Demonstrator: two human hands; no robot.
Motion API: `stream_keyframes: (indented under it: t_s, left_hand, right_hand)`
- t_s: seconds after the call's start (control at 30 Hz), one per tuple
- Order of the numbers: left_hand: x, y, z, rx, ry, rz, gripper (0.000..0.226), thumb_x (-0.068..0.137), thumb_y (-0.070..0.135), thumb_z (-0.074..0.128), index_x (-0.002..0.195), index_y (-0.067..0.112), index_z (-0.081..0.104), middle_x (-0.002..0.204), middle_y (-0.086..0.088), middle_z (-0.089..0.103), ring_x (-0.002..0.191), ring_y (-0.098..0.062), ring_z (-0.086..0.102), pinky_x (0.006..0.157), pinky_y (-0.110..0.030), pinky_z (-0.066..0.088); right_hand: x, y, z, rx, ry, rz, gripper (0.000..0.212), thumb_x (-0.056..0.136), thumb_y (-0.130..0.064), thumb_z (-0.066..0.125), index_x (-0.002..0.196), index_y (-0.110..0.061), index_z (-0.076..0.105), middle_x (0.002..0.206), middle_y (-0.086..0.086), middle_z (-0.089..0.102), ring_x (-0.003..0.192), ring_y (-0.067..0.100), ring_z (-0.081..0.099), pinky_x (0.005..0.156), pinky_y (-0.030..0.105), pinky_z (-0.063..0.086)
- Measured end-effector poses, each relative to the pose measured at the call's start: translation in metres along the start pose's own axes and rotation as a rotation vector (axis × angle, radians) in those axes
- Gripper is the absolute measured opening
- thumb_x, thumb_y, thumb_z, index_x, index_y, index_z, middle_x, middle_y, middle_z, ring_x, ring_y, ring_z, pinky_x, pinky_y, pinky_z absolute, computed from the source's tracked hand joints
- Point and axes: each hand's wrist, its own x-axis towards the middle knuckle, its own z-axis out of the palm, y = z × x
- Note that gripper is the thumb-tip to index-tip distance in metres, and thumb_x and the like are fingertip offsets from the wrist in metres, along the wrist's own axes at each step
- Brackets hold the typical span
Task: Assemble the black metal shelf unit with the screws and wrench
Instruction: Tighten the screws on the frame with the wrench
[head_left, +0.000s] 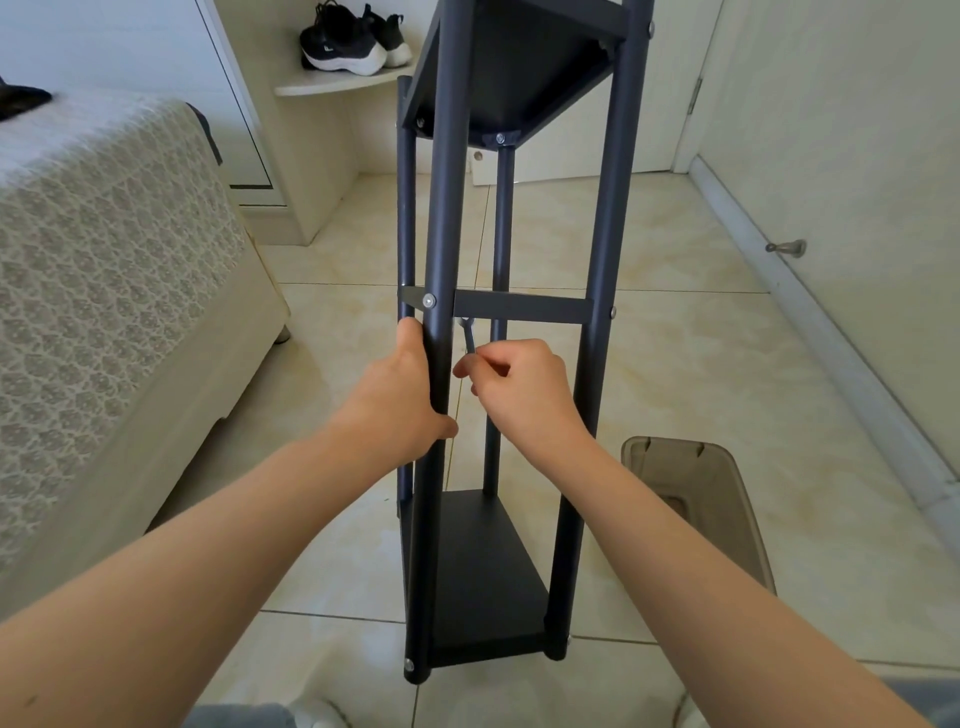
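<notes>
Nearest me, low in the middle of the frame, the unit (602, 260) stood on the floor (675, 338), its bottom shelf (483, 571) already fixed between the four posts. A brownish bin (696, 493) sat just beside it at lower right.

Further up, at mid-frame, the left hand (400, 395) was wrapped round the front left post (441, 208), a full grip holding the frame steady. Just right of it, the right hand (519, 395) pinched the lower end of a small silver wrench (469, 338), a narrow fingertip grip. The wrench head reached up to the underside of the crossbar (522, 307), close behind that post. A screw (429, 300) showed on the post's face at the same joint.

I judged the step in hand to be tightening the crossbar joint, with the unit mostly built. What the wrench head sat on was too small to tell. The next move seemed to call for short swings of the wrench in the tight gap between the posts, with the left hand bracing against the twist.

Beyond, at the top of the frame, the top shelf (509, 78) showed its underside. The bed (104, 234) filled the left, and black shoes (353, 41) rested on a corner ledge at upper left.
</notes>
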Motion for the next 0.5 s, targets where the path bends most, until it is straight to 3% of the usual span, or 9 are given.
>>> stream_keyframes:
  t_s: [0.17, 0.33, 0.5]
  left_hand:
    - [0.000, -0.001, -0.002, 0.000, 0.008, -0.019, 0.065, 0.083, 0.010, 0.080, 0.112, 0.020, 0.023, 0.118, -0.015, 0.058, 0.096, -0.037, 0.067, 0.082, -0.044, 0.060]
    - [0.002, -0.005, -0.002, 0.004, 0.017, -0.027, 0.065, 0.082, 0.010, 0.081, 0.117, 0.018, 0.027, 0.119, -0.015, 0.059, 0.095, -0.035, 0.066, 0.081, -0.044, 0.060]
    - [0.004, -0.010, -0.001, 0.018, 0.023, -0.022, 0.072, 0.081, 0.011, 0.082, 0.128, 0.018, 0.028, 0.119, -0.014, 0.060, 0.095, -0.034, 0.068, 0.078, -0.042, 0.061]
  right_hand:
    - [0.002, 0.001, -0.001, -0.038, 0.024, -0.049, 0.023, 0.097, -0.015, 0.055, 0.090, -0.010, 0.076, 0.061, -0.015, 0.056, 0.053, 0.001, 0.054, 0.053, 0.002, 0.035]
    - [0.005, 0.002, 0.001, -0.051, 0.045, -0.068, 0.024, 0.096, -0.015, 0.056, 0.086, -0.003, 0.074, 0.073, 0.010, 0.068, 0.062, 0.017, 0.060, 0.056, 0.000, 0.039]
    - [0.008, 0.002, 0.004, -0.064, 0.031, -0.071, 0.025, 0.097, -0.015, 0.055, 0.087, -0.001, 0.074, 0.076, 0.014, 0.069, 0.065, 0.021, 0.061, 0.054, 0.006, 0.040]
